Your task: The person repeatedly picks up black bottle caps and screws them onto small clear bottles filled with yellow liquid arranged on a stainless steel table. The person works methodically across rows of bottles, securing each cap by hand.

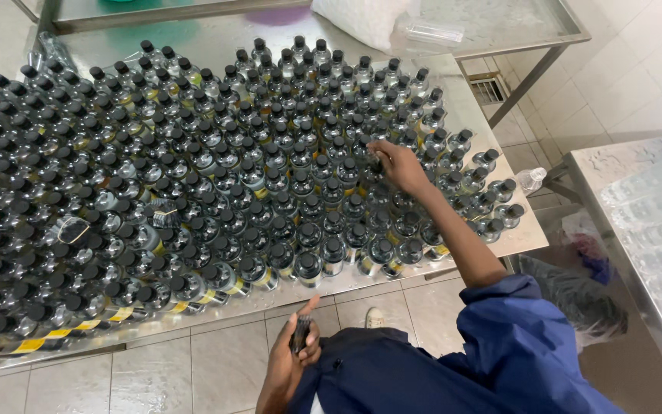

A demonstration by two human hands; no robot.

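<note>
Right hand (398, 165) amid crowded bottles (193, 176), table (530, 234).

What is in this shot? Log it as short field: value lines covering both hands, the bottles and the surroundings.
right hand: stretched over the bottles, fingertips on a black cap
left hand: held low by the body, gripping a small dark object
bottles: clear, black-capped, packed upright in rows
table: steel, almost fully covered
sleeve: blue
floor: pale tiles
second steel table: at right
</note>
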